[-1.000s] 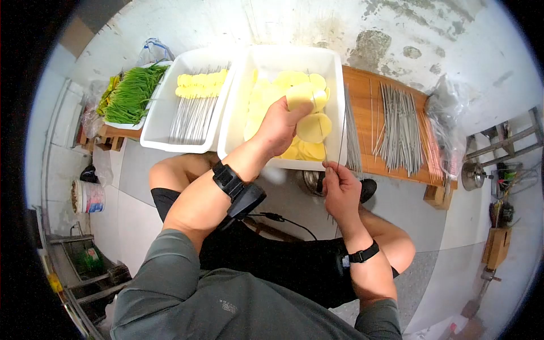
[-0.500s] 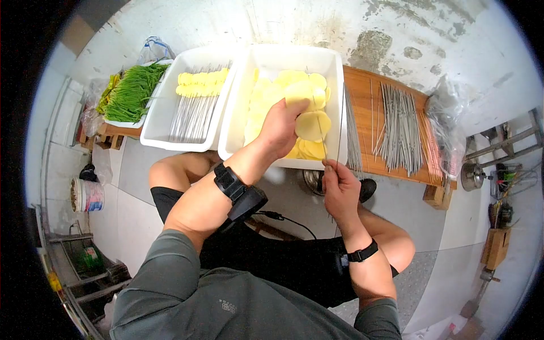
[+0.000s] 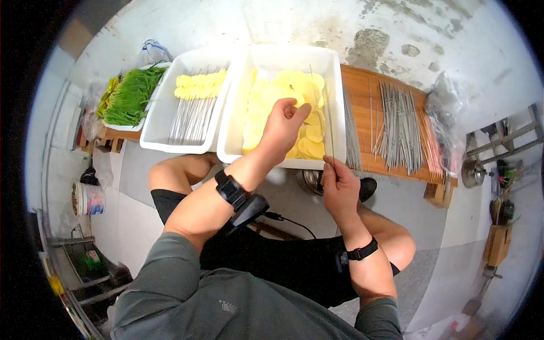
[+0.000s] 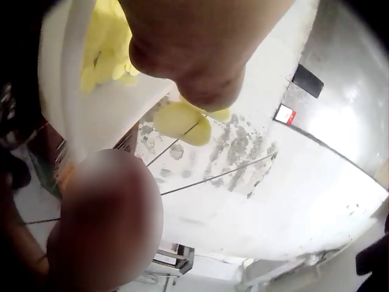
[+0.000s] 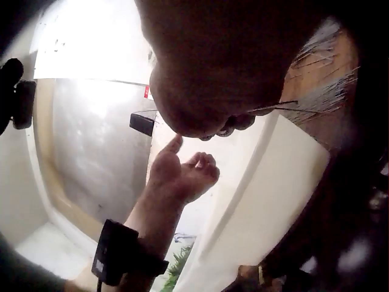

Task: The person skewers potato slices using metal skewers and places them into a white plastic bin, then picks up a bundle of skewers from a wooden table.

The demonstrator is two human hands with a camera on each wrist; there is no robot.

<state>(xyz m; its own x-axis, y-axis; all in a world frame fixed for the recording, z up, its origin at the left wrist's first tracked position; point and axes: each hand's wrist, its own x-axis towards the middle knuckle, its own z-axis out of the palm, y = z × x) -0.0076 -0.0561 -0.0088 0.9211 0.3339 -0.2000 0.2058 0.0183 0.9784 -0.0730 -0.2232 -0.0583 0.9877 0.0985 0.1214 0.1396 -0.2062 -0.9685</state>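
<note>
My right hand [image 3: 340, 190] pinches thin metal skewers in front of a white bin [image 3: 338, 122]. One skewer runs through pale yellow potato slices [image 4: 182, 121], seen in the left wrist view. A second, bare skewer [image 4: 217, 174] slants away beside it. Above the bin hovers my left hand [image 3: 283, 127], its thumb held out apart from loosely curled fingers. Nothing shows in its grasp, and in the right wrist view the same left hand [image 5: 182, 182] looks bare. Loose potato slices [image 3: 311, 146] lie in the bin below.
Left of this bin, a second white bin [image 3: 148, 141] holds finished rows of skewered slices [image 3: 201, 85] . Farther left are green chives [image 3: 131, 96]. At right, a wooden board [image 3: 362, 141] carries many bare skewers [image 3: 399, 130], beside a clear plastic bag [image 3: 447, 124].
My left hand has drawn its fingers off the slice it held and opened its thumb. The slice between the hands has moved away along the skewer. My right hand keeps its pinch.
</note>
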